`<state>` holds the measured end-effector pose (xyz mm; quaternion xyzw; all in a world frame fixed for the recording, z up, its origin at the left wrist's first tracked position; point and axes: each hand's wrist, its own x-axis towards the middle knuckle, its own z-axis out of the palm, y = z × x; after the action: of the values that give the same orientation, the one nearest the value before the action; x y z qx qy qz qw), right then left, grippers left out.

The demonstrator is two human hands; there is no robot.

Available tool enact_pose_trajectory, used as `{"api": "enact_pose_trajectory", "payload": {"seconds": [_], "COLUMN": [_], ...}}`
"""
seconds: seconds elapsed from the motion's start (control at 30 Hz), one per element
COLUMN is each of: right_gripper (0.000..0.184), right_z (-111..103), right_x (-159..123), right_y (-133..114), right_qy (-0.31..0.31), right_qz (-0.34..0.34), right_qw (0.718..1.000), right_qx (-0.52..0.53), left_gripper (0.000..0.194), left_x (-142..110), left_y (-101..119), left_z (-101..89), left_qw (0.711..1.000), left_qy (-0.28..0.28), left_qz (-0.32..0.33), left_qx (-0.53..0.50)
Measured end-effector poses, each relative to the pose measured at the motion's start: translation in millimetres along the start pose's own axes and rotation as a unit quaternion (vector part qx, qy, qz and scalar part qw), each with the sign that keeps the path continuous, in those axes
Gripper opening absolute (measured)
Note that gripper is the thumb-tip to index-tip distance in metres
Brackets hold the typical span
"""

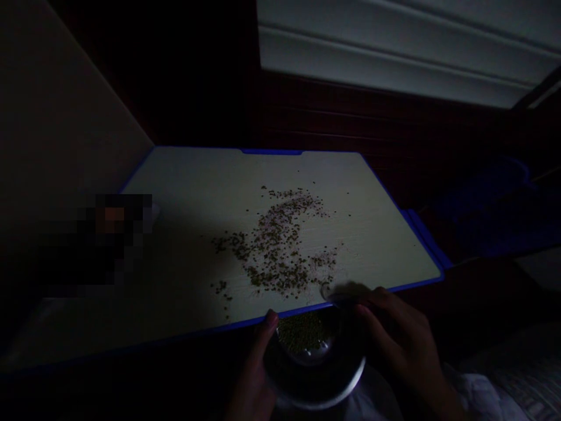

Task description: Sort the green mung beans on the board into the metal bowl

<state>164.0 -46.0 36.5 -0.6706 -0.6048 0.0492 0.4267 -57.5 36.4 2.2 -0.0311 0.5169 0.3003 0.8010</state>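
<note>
My left hand (256,368) is closed on the left side of a round metal bowl (319,400), its thumb at the rim. The bowl sits just under the near edge of a pale tabletop (377,234) with a blue rim. Small greenish beans (302,333) lie inside the bowl. At the bowl's right, my right hand (403,339) pinches what looks like a spoon (337,298), its dim tip resting on the table edge. More small beans (280,234), dark in this light, are scattered over the tabletop with some pale dust. Shadow hides much of the bowl's far side.
A blurred-out dark object (105,240) stands at the table's left side. Blue items (491,204) lie in the dark to the right. Beyond the table are a dark wooden panel (350,111) and pale slats (372,52). A wall (65,117) rises at left.
</note>
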Motion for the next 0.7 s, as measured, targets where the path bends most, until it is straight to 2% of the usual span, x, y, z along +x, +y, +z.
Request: {"api": "enact_pose_trajectory", "payload": {"seconds": [0.13, 0.33, 0.4, 0.57, 0.7], "right_gripper": [0.015, 0.016, 0.014, 0.005, 0.011], "right_z": [5.8, -2.1, -4.7, -5.8, -2.4], "right_x": [-1.2, 11.2, 16.4, 25.0, 28.0], "right_y": [3.8, 12.0, 13.6, 19.1, 22.1], "right_qy": [0.012, 0.014, 0.009, 0.007, -0.009], "right_qz": [0.021, 0.044, 0.036, 0.010, -0.018], "right_qw": [0.999, 0.998, 0.998, 1.000, 0.999], "right_qx": [-0.028, -0.042, -0.041, 0.006, 0.036], "left_gripper": [0.065, 0.073, 0.063, 0.015, 0.014], "left_x": [-2.4, -1.7, -3.0, -3.1, 6.2], "left_y": [0.9, 2.0, 2.7, 2.0, -3.1], "left_z": [4.6, 0.9, 0.1, 1.0, -10.3], "left_qw": [1.000, 0.999, 0.998, 0.998, 0.999], "left_qy": [0.009, 0.025, 0.036, 0.051, 0.054], "left_qz": [0.004, -0.029, -0.035, -0.022, -0.006], "left_qx": [0.014, -0.016, -0.024, -0.010, -0.005]}}
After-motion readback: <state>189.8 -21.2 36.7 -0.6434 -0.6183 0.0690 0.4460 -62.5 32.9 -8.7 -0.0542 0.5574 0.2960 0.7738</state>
